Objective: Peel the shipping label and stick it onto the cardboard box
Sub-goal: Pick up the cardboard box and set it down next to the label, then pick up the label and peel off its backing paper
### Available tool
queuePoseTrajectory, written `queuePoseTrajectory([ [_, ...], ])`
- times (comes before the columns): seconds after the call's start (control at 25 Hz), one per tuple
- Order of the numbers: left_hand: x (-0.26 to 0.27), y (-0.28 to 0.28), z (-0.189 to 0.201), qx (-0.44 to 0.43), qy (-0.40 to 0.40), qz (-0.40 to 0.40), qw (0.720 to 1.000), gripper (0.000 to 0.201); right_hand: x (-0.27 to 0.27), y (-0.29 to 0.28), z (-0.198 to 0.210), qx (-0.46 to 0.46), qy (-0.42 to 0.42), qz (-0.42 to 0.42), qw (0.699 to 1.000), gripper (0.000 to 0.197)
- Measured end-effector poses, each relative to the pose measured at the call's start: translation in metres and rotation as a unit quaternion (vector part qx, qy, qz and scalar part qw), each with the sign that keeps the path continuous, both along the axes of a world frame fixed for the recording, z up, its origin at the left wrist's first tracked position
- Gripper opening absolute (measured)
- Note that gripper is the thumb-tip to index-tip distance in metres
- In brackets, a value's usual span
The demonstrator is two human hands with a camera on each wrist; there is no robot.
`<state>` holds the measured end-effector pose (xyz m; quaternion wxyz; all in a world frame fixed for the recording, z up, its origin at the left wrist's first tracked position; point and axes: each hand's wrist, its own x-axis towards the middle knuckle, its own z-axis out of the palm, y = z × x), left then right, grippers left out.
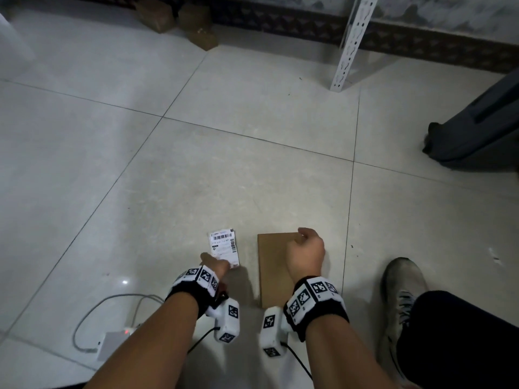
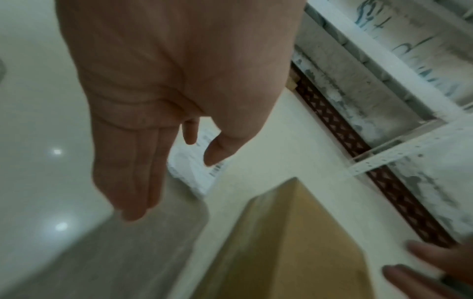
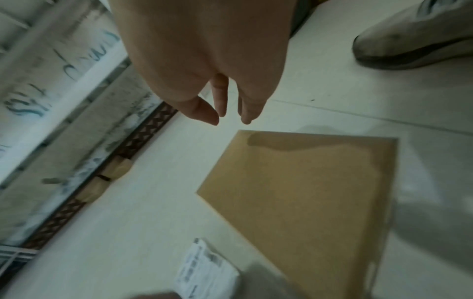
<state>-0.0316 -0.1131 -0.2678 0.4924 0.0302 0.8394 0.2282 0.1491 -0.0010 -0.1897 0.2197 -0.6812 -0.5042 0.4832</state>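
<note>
Glossy floor tiles (image 1: pixel 252 153) under flat brown cardboard box (image 1: pixel 273 265), white shipping label (image 1: pixel 224 247), both hands slack-fingered, empty.

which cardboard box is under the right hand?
The flat cardboard box beside the shipping label; the brown boxes lie far off by the wall.

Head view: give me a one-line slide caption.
Both hands reach down: left hand by the shipping label, right hand over the cardboard box.

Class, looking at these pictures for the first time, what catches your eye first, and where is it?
A white shipping label lies on the tiled floor, the left hand at its near edge. Just right of it lies a flat cardboard box, the right hand over its far corner.
</note>
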Motion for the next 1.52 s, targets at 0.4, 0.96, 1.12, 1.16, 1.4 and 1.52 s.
queuePoseTrajectory([
  [0.4, -0.012, -0.012, -0.043, 0.131, 0.0, 0.189, 0.973, 0.027, 0.019, -0.009, -0.013, -0.037, 0.057, -0.002, 0.998, 0.033],
  [0.96, 0.076, 0.032, 0.107, 0.383, -0.052, 0.079, 0.919, 0.043, 0.017, 0.004, 0.045, -0.098, 0.298, -0.013, 0.949, 0.019],
  [1.12, 0.095, 0.018, 0.11, 0.327, -0.127, 0.052, 0.935, 0.044, 0.03, -0.002, 0.046, -0.097, 0.288, -0.017, 0.952, 0.015],
  [1.16, 0.093, 0.018, 0.112, 0.326, -0.133, 0.07, 0.933, 0.038, 0.033, -0.006, 0.044, -0.103, 0.284, -0.006, 0.953, 0.016],
  [1.4, 0.069, 0.027, 0.121, 0.417, -0.136, 0.183, 0.88, 0.022, 0.042, -0.029, 0.025, -0.176, 0.255, 0.079, 0.947, 0.016],
  [1.52, 0.065, 0.025, 0.116, 0.416, -0.159, 0.173, 0.879, 0.022, 0.045, -0.033, 0.018, -0.173, 0.243, 0.092, 0.95, 0.02],
])
